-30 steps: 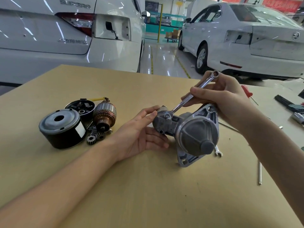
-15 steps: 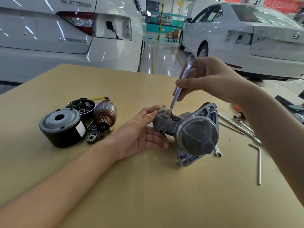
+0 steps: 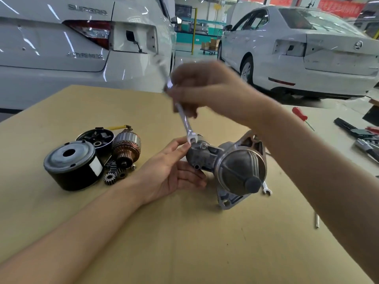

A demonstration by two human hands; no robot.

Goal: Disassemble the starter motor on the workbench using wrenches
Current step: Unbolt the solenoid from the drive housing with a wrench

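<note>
The grey starter motor housing [image 3: 238, 167] lies on the tan workbench [image 3: 184, 232], nose cone toward me. My left hand [image 3: 170, 171] steadies its rear end, thumb and fingers against the casting. My right hand [image 3: 203, 89], blurred, grips a silver wrench [image 3: 185, 124] by its upper part. The wrench's lower jaw sits on a bolt at the housing's top rear. To the left lie removed parts: a black cylindrical field case [image 3: 71, 165], a copper armature [image 3: 127, 147], a black end cap [image 3: 95, 138] and small gears [image 3: 111, 175].
A second small wrench [image 3: 266, 189] pokes out behind the housing's right side. A thin metal rod [image 3: 317, 220] lies at the right edge. A red screwdriver [image 3: 300, 115] and dark tools [image 3: 359, 134] lie far right. Two white cars stand beyond the bench.
My right hand has swung the wrench handle up and over to the left, from leaning right to leaning left, with its jaw staying on the bolt. My left hand and the housing stayed put.
</note>
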